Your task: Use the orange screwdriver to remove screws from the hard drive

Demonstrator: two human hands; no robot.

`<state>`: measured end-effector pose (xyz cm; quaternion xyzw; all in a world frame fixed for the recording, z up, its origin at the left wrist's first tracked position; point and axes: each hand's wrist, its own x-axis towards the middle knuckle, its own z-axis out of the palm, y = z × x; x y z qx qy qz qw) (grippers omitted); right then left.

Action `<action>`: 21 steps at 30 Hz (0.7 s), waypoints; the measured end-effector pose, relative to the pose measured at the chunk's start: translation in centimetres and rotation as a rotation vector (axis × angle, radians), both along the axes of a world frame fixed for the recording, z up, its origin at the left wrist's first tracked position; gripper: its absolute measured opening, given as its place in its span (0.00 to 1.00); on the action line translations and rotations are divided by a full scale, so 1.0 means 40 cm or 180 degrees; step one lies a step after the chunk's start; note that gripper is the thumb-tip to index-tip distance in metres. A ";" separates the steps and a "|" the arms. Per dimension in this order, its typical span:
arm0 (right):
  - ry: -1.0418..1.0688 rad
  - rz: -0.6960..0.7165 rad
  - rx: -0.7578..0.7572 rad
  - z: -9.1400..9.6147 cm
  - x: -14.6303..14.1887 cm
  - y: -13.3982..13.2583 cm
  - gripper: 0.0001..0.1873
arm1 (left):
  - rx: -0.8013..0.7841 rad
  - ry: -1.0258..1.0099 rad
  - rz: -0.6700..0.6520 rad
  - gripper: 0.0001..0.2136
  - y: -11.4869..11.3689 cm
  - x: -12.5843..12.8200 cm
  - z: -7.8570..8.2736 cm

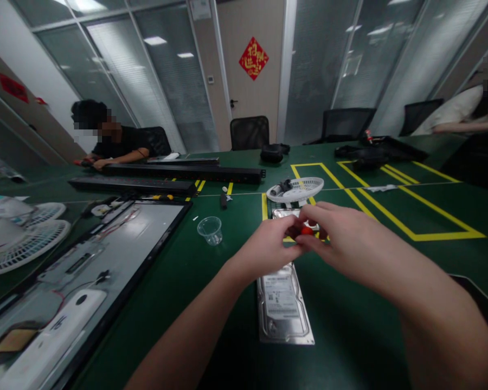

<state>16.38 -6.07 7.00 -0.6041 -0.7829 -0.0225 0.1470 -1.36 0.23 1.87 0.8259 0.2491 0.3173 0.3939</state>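
Above the table my left hand (268,244) and my right hand (337,233) meet fingertip to fingertip, both closed in a pinch. A small red thing (307,231) shows between the right thumb and fingers; its kind cannot be made out. The left fingers press in close to it, with whatever they grip hidden. Below the hands lies a silver hard drive (284,309), label side up, its far end partly covered by them. Just beyond, another silver metal piece (282,213) is largely blocked by the fingers.
A clear plastic cup (210,230) stands left of my hands. Behind them sits a white slotted fan cover (309,188) holding dark parts. An opened flat panel (117,244) fills the left side, near long black bars (179,174). Two people sit across the green table (361,314).
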 end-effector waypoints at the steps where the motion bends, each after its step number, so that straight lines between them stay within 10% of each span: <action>1: 0.0030 0.0065 -0.0021 -0.001 0.001 -0.001 0.07 | -0.0021 -0.0004 0.0011 0.10 0.001 -0.001 -0.001; 21: 0.0227 0.0416 -0.0223 -0.015 0.010 0.005 0.13 | 0.0374 0.0265 0.0075 0.09 0.004 -0.013 -0.013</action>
